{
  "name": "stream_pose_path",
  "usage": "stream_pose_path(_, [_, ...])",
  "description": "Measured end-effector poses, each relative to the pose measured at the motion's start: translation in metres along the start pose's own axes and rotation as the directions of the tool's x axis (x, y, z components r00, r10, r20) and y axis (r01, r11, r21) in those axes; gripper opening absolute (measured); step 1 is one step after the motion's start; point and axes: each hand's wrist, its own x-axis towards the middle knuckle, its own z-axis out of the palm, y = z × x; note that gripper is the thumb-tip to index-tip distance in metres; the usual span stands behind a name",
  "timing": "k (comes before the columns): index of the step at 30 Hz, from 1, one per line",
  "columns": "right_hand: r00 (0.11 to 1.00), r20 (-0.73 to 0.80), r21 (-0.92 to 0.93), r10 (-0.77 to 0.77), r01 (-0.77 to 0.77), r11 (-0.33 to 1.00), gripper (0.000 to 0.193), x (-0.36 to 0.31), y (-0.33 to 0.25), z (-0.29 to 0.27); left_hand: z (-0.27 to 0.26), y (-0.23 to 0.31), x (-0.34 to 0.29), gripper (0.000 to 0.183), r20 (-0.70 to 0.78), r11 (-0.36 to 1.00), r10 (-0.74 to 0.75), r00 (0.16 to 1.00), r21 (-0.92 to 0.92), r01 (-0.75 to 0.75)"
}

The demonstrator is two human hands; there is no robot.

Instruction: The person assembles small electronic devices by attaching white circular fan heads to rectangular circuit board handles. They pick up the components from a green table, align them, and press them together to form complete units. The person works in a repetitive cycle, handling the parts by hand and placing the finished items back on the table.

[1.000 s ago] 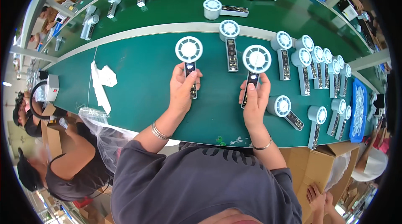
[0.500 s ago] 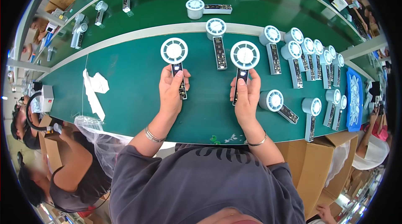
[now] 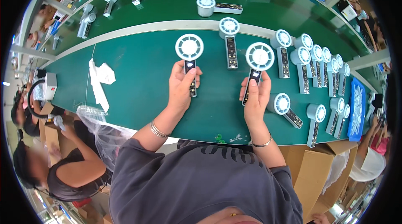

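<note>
My left hand (image 3: 181, 88) is closed round the handle of a pale blue handheld fan (image 3: 189, 47), thumb on the handle's open face. My right hand (image 3: 256, 98) grips a second handheld fan (image 3: 259, 56) the same way, its handle leaning a little. Both round fan heads point up, held over the green bench, and the handles show dark circuit boards with a small lit display. Beyond and between the two lies another fan (image 3: 229, 27) with its handle toward me. Just right of my right hand rests a fan (image 3: 281, 104) turned at an angle.
Several more fans (image 3: 303, 56) lie in a cluster at the right, beside a blue tray (image 3: 356, 109). White cloth-like pieces (image 3: 99, 83) lie on the left of the bench (image 3: 138, 65). A pale rail (image 3: 167, 27) separates a farther green surface holding fans. A cardboard box (image 3: 312, 173) stands at lower right.
The whole view has shifted, so the bench and fans appear farther right. Both hands keep their fans; the right one tilts slightly more. The co-worker at left has moved an arm.
</note>
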Motion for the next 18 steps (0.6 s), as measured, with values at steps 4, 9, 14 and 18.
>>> stream_pose_path(4, [1.0,0.009,-0.013,0.001,-0.001,1.0,0.041,-0.0005,-0.0006,0.0004,-0.0009,0.0015,0.0003,0.03,-0.007,1.0,-0.006,1.0,0.012,0.006])
stream_pose_path(9, [1.0,0.015,0.008,0.005,-0.005,1.0,0.042,-0.0006,0.0005,0.0003,-0.0024,0.0008,0.0006,0.026,-0.008,1.0,-0.008,1.0,0.027,0.008])
stream_pose_path(14, [1.0,0.024,0.023,0.017,-0.017,1.0,0.044,-0.0003,-0.0018,0.0001,-0.0015,0.0009,0.0003,0.029,-0.013,1.0,-0.003,1.0,0.021,0.003])
stream_pose_path(18, [1.0,0.024,-0.024,0.007,-0.006,1.0,0.041,-0.0002,-0.0022,0.0011,-0.0004,0.0011,0.0003,0.029,-0.023,1.0,0.01,1.0,0.011,-0.009])
